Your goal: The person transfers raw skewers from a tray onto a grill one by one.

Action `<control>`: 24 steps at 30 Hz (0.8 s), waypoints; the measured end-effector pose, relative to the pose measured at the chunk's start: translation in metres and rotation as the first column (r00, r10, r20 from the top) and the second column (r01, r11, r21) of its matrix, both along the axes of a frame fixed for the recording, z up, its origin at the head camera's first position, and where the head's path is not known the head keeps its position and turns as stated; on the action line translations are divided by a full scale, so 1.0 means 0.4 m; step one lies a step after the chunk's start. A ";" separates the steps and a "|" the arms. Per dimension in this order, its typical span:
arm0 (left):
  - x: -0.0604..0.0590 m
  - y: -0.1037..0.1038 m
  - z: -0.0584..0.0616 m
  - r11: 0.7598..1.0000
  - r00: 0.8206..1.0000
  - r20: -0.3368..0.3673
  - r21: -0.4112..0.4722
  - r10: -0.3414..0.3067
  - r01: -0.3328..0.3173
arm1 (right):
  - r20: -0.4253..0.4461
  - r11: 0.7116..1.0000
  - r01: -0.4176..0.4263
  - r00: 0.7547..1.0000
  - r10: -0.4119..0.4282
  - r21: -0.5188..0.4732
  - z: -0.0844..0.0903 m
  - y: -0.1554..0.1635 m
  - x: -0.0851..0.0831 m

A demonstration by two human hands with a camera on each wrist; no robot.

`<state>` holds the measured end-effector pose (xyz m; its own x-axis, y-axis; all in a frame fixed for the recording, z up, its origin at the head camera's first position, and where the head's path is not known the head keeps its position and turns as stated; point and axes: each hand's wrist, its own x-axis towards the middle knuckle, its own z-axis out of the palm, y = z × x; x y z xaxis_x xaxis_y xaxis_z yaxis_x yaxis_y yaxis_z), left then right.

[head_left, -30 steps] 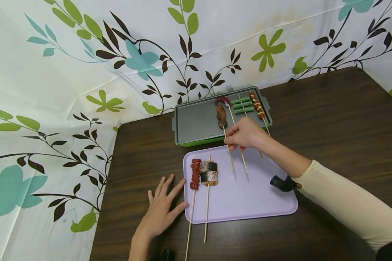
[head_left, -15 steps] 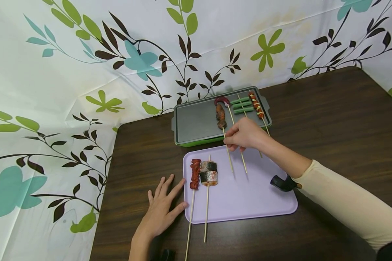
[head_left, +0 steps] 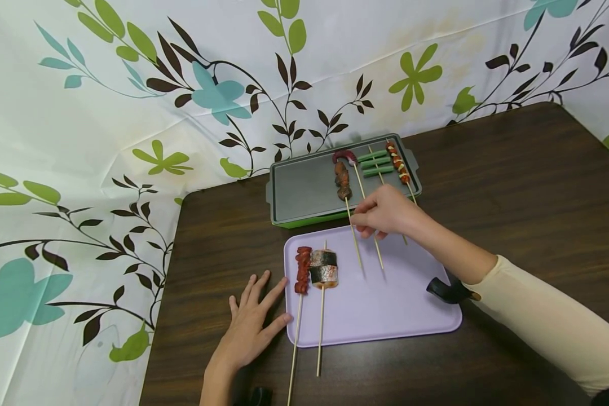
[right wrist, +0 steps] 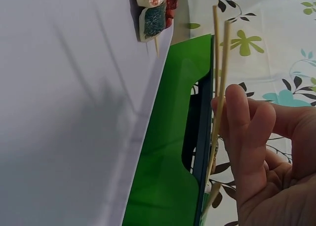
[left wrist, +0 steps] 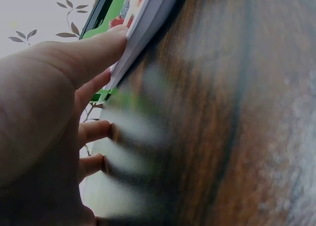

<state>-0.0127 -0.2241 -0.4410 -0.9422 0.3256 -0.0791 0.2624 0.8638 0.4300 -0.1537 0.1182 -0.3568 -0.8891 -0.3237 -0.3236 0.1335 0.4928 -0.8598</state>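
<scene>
My right hand pinches the bare stick of a brown meat skewer between thumb and fingertips. The meat lies on a grey grill plate; its stick slopes down over a lilac tray. In the right wrist view, my fingers sit close to two wooden sticks and partly hide the grip. My left hand lies spread beside the tray's left edge, thumb and index fingertip at the rim. On the tray are a red meat skewer and a seaweed-wrapped skewer.
Right of the brown meat, the plate holds an octopus-tentacle skewer, a green vegetable skewer and a red sausage-like skewer. The plate's green base stands just behind the tray. A patterned cloth hangs behind the dark wooden table.
My right hand and forearm have shifted slightly to the right, and the sleeve with them. The brown meat skewer has barely moved. My left hand stays in place.
</scene>
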 end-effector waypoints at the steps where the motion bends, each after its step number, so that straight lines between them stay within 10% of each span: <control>1: 0.000 0.000 0.000 1.000 1.000 0.000 0.000 0.000 0.000 | -0.002 1.000 -0.003 1.000 0.003 -0.010 0.001 0.004 0.005; 24: 0.000 0.001 0.002 1.000 1.000 0.008 -0.014 0.001 -0.001 | -0.056 0.990 -0.086 0.995 0.080 -0.109 -0.006 0.045 0.162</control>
